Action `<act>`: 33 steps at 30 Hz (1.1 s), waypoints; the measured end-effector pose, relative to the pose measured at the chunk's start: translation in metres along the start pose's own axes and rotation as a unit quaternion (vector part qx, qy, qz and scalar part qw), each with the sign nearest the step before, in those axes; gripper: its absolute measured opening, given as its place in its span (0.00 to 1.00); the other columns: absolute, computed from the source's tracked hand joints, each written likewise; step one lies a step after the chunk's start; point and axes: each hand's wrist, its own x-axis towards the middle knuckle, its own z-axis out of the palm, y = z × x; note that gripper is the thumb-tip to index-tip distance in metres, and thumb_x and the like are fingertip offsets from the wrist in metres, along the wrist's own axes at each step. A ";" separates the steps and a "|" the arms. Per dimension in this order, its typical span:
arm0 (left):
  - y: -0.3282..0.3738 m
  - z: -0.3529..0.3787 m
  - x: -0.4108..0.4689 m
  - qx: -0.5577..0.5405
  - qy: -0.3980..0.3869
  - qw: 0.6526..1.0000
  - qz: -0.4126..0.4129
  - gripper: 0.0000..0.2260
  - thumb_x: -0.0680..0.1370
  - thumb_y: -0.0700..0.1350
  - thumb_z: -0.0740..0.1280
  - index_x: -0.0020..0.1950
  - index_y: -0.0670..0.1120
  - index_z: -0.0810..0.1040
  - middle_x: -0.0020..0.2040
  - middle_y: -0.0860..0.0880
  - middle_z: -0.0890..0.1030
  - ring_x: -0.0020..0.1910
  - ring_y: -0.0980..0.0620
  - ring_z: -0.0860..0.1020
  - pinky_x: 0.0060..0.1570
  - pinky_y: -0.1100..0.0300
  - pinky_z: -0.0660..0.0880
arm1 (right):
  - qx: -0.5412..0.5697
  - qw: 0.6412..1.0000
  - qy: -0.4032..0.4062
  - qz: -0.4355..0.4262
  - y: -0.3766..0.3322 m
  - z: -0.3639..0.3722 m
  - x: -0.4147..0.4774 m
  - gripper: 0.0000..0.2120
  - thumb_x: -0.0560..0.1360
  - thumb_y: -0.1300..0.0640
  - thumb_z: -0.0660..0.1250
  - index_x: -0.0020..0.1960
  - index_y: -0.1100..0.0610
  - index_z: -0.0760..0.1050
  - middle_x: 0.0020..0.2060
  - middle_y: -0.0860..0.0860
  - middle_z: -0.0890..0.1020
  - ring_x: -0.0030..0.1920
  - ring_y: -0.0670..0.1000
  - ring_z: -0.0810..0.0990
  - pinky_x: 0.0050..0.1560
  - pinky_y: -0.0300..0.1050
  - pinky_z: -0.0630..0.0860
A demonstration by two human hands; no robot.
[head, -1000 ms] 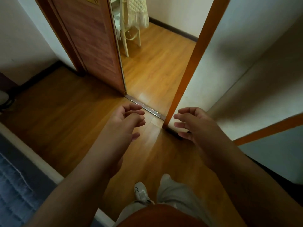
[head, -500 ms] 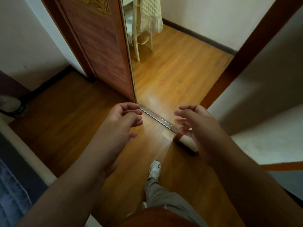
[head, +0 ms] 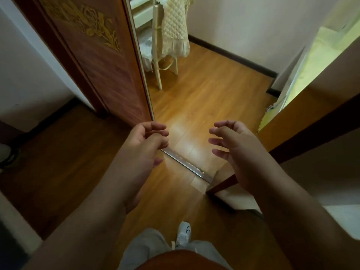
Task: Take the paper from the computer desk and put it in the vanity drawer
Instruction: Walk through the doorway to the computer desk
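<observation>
My left hand (head: 145, 144) and my right hand (head: 233, 147) are both held out in front of me over the wooden floor, just before a doorway. Each has its fingers loosely curled and apart, with nothing in them. No paper, computer desk or vanity drawer is clearly in view. Through the doorway stands a cream chair (head: 161, 55) draped with a quilted cream cloth, in front of a pale piece of furniture at the top edge.
A carved brown door (head: 101, 61) stands open on the left of the doorway. A metal threshold strip (head: 185, 164) crosses the floor. The dark door frame (head: 292, 141) and wall are on the right. A yellow-green bed (head: 311, 61) shows at far right. My white shoe (head: 184, 233) is below.
I have walked closer to the doorway, so more of the far room, the chair and the bed now show. Both hands stay raised and empty.
</observation>
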 end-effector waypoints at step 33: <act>0.150 0.026 0.380 0.065 -0.186 0.980 0.016 0.11 0.80 0.43 0.65 0.58 0.58 0.80 0.58 0.59 0.83 0.61 0.60 0.78 0.58 0.53 0.74 | 0.112 0.968 0.225 -0.011 -0.123 0.083 0.265 0.07 0.80 0.56 0.67 0.56 0.49 0.81 0.64 0.52 0.82 0.67 0.49 0.78 0.68 0.54 0.76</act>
